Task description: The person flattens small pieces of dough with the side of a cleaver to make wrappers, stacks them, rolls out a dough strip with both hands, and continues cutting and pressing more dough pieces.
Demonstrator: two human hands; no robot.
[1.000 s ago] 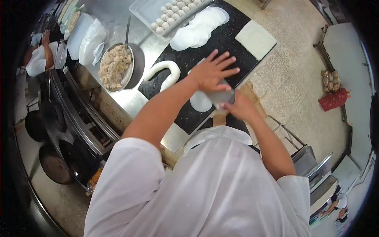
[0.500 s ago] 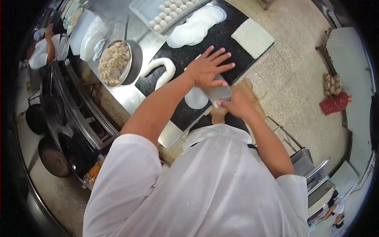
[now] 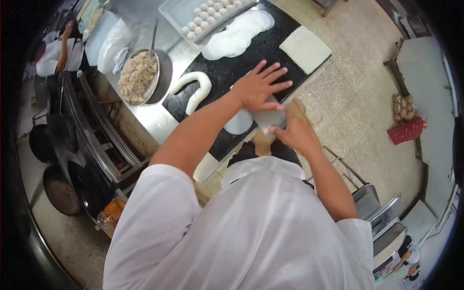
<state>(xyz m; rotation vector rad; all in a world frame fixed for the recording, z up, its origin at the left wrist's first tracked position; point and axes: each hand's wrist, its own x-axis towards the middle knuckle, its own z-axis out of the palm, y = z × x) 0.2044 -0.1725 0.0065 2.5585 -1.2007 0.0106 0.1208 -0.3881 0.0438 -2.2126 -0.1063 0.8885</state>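
White rounds (image 3: 237, 37) lie flattened on the black board (image 3: 220, 72) and one dough roll (image 3: 203, 87) remains unflattened, while we grip the blurred metal blade (image 3: 270, 119) in our right hand (image 3: 297, 134), left hand (image 3: 261, 91) spread open over it, beside a single round (image 3: 238, 123).

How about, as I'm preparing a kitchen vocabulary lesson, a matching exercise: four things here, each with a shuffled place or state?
1. Dough rope
2. Minced filling
3. White cloth
4. Left hand

A. Heaped in a metal bowl
B. Spread wide
C. Bent into a hook
D. Lying flat at a corner of the black slab

Pairs: 1-C, 2-A, 3-D, 4-B
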